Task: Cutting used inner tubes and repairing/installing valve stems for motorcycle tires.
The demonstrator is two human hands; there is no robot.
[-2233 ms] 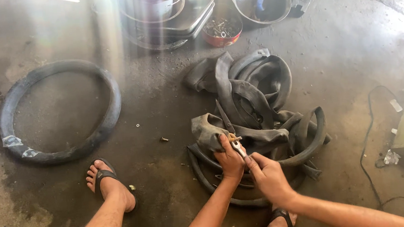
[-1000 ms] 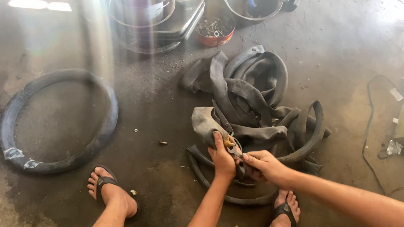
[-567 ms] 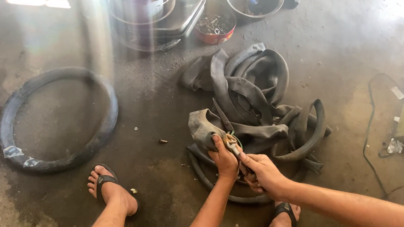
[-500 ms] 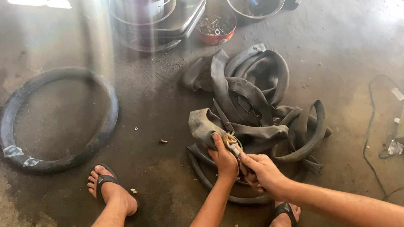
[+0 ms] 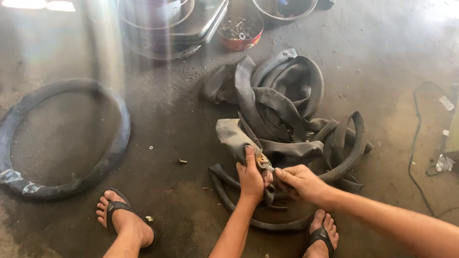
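Observation:
A heap of limp black inner tubes [image 5: 286, 105] lies on the concrete floor in front of me. My left hand [image 5: 251, 177] grips a folded grey part of one inner tube [image 5: 232, 136] near its valve. My right hand [image 5: 299, 182] is closed around a small metal valve tool [image 5: 266, 165] set on that valve, right beside my left thumb. Both hands touch the same tube. My two feet in black sandals rest on the floor, one at the left [image 5: 120, 216] and one under my right arm [image 5: 321, 239].
A black tyre [image 5: 57, 138] lies flat at the left. At the back stand stacked metal basins [image 5: 171, 19], a red bowl of small metal parts [image 5: 241, 30] and another metal bowl [image 5: 285, 0]. A black cable [image 5: 415, 135] runs at the right. A small bolt [image 5: 182, 161] lies loose.
My hands have stayed on the tube's valve; the right hand has shifted slightly around the tool. The view has drifted a little.

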